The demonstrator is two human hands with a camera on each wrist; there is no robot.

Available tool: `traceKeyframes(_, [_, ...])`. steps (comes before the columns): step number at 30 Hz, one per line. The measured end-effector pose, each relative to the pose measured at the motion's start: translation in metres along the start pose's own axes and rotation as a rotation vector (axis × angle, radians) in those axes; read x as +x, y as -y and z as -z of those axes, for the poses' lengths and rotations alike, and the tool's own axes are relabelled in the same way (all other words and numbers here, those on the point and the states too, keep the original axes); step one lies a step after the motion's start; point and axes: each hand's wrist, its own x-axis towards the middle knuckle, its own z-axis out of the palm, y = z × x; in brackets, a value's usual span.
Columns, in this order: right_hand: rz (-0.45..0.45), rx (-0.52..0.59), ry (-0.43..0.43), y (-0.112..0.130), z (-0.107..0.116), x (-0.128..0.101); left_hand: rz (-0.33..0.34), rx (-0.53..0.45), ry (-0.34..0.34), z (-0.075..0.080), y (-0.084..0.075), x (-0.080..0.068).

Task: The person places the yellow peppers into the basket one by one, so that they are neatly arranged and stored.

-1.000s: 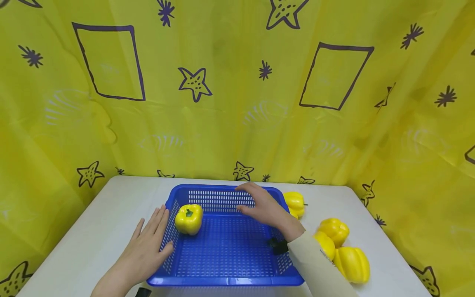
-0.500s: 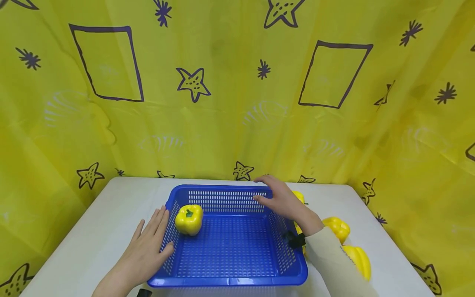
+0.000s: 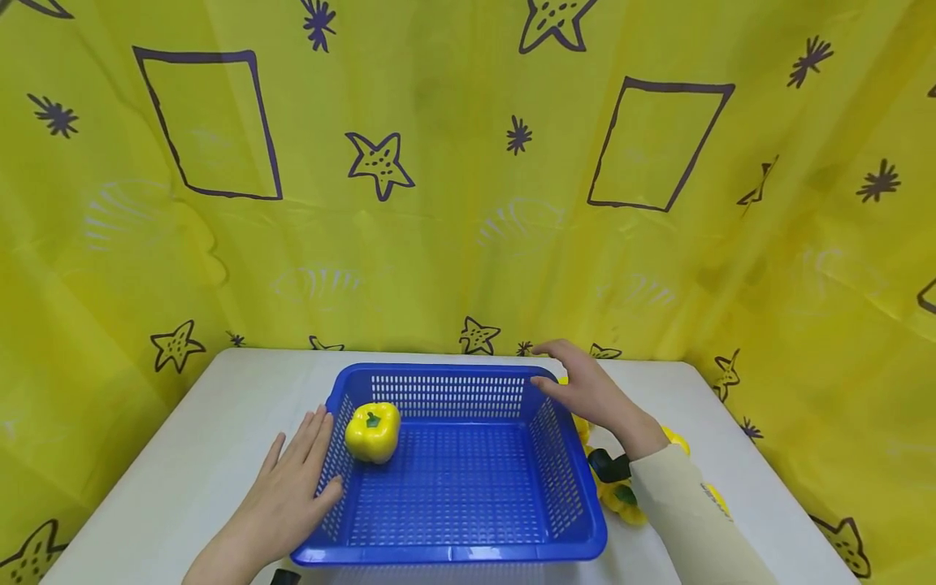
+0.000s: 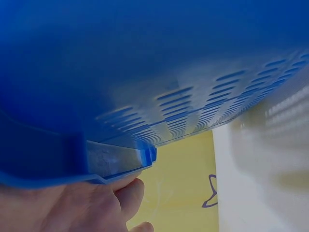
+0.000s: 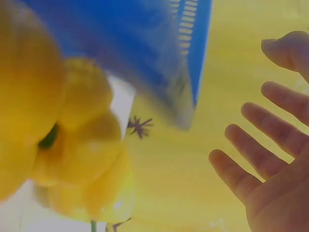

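Note:
A blue plastic basket [image 3: 448,554] with slotted walls stands on the table. One yellow bell pepper [image 3: 373,433], stem up, sits inside at its left wall. My left hand [image 3: 288,479] lies with straight fingers along the basket's left rim; the left wrist view shows its fingers under the rim [image 4: 53,181]. Over the back right corner my right hand [image 3: 585,390] hovers with spread fingers and holds nothing. Below it, right of the basket, are more yellow bell peppers [image 3: 624,502], partly hidden by the right arm. The right wrist view shows those peppers [image 5: 87,140] close up, apart from the hand.
The white table [image 3: 219,422] reaches left and behind the basket. A yellow curtain [image 3: 439,244] with dark star drawings hangs at the back and sides. Black wrist straps [image 3: 610,465] are on both arms.
My right hand has moved right from above the basket's inside to its back right corner, and its arm now covers more of the outside peppers. The left hand and the basket pepper stay put.

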Motion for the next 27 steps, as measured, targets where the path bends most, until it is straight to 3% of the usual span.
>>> traceKeyframes(20, [-0.144,-0.103,0.017,-0.047,0.013,-0.017,0.006,-0.016,-0.012,0.002,-0.002,0.000])
traceKeyframes(27, [-0.194,-0.123,0.068,-0.062,0.013,-0.022,0.011,0.000,-0.010,0.000,-0.002,0.000])
